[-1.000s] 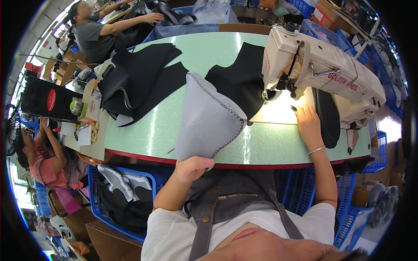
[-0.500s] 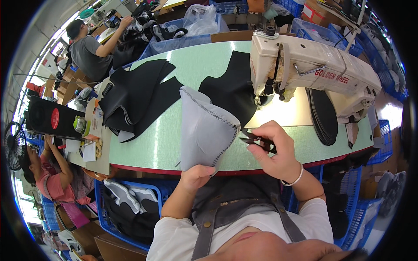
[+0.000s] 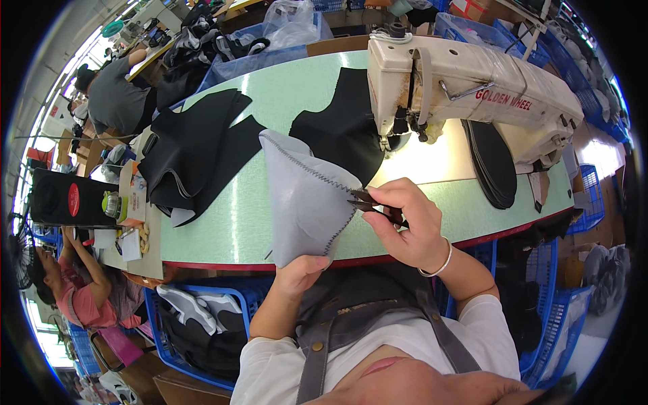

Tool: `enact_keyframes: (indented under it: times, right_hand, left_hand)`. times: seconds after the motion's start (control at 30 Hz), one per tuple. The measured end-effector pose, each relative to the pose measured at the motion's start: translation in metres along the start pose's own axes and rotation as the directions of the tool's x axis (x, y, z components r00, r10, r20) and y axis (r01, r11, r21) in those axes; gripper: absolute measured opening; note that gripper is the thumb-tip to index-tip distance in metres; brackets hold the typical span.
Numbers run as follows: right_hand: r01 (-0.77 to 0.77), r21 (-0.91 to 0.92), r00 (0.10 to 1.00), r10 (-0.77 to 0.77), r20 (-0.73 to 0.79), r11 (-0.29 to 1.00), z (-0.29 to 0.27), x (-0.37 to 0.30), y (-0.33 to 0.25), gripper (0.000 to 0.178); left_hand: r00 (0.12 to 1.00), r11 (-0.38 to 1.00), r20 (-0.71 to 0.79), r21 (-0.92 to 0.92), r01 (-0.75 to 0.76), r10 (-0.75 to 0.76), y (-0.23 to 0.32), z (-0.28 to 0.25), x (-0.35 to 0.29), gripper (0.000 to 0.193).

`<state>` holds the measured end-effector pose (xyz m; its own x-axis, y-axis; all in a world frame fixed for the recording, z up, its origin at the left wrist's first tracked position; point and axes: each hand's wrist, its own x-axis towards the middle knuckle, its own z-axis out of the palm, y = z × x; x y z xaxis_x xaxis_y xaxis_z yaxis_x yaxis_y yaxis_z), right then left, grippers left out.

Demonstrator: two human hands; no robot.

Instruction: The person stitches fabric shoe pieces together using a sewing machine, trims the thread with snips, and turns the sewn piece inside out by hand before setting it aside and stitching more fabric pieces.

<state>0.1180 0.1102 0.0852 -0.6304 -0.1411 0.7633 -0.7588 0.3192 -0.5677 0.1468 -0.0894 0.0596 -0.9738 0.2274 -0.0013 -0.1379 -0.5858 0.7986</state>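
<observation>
My left hand is closed on the lower edge of a grey stitched fabric piece, which stands up over the table's front edge. A dark zigzag seam runs along its top and right side. In my right hand is a pair of black thread snips, gripped between thumb and fingers. Their blade tips touch or overlap the right edge of the grey piece, by the seam corner. Whether a thread lies between the blades is too small to tell.
A white sewing machine stands behind my right hand, a black cut piece beside its needle. Stacked black ovals lie to the right, black panels to the left. A blue basket sits below the table. Two people work at left.
My right hand has brought the snips left, from just off the grey piece to its seam edge. The whole view has shifted slightly. At left, the person in grey has leaned away.
</observation>
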Motion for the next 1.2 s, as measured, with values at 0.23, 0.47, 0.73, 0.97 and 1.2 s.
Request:
enact_keyframes:
  times: [0.23,0.47,0.73,0.97,1.2]
  right_hand:
    - [0.048,-0.021,0.998,-0.048,-0.033,0.999,-0.006,-0.001,0.007,0.029]
    - [-0.509,-0.322,0.861,0.473,-0.188,0.798,-0.056,-0.030,0.050,0.019]
    - [0.098,-0.644,0.982,0.030,0.184,0.759,-0.069,-0.053,0.032,0.039]
    - [0.426,-0.482,0.891,-0.261,0.372,0.766,-0.081,-0.043,0.016,0.026]
    - [-0.323,-0.044,0.596,0.167,-0.786,0.945,-0.250,-0.140,0.019,0.029]
  left_hand:
    - [0.999,0.999,-0.012,-0.021,0.034,-0.034,-0.002,0.002,0.000,0.094]
    - [1.000,0.999,-0.006,-0.055,0.005,-0.005,-0.007,-0.012,-0.004,0.088]
    - [0.888,0.782,0.267,0.606,0.148,-0.375,-0.028,-0.013,-0.007,0.034]
    - [0.755,0.800,0.600,0.573,-0.177,-0.263,-0.018,0.029,-0.017,0.064]
    - [0.707,0.903,0.707,0.309,-0.300,-0.007,0.046,0.005,0.016,0.027]
